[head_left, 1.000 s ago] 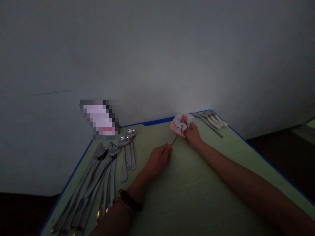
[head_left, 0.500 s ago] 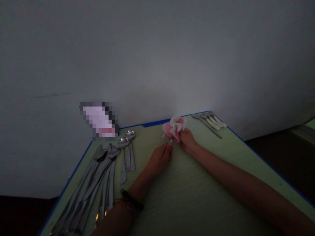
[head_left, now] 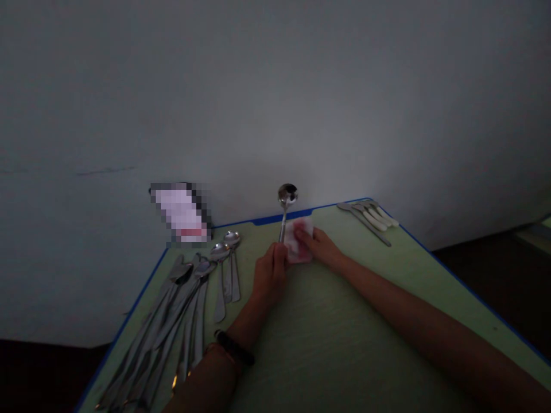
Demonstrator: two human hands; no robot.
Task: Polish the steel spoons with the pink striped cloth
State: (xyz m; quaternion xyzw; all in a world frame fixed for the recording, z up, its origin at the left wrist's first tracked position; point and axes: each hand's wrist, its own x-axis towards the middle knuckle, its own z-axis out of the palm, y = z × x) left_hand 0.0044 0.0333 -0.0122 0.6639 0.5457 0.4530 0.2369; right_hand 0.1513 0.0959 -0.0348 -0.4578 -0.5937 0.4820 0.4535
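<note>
Near the far edge of the table, my left hand (head_left: 271, 272) is closed around the handle of a shiny metal spoon (head_left: 287, 196) with a round bowl. The spoon stands tilted upward, its bowl seen against the wall. My right hand (head_left: 321, 246) pinches a pink and white cloth (head_left: 300, 241) just right of the spoon's handle. Whether the cloth touches the handle I cannot tell. Left of my left hand, several small spoons (head_left: 220, 251) lie on the table, beside a larger pile of long metal cutlery (head_left: 159, 321).
The pale green table (head_left: 327, 332) has a blue edge and stands against a grey wall (head_left: 275, 103). At the back right lie forks with white handles (head_left: 376, 218) and a metal piece of cutlery (head_left: 365, 221). A blurred-out phone-like object (head_left: 181, 212) leans at the back left.
The cloth, bunched over the spoon's bowl before, has come down and right, uncovering the bowl. My left hand has shifted slightly left, still holding the spoon.
</note>
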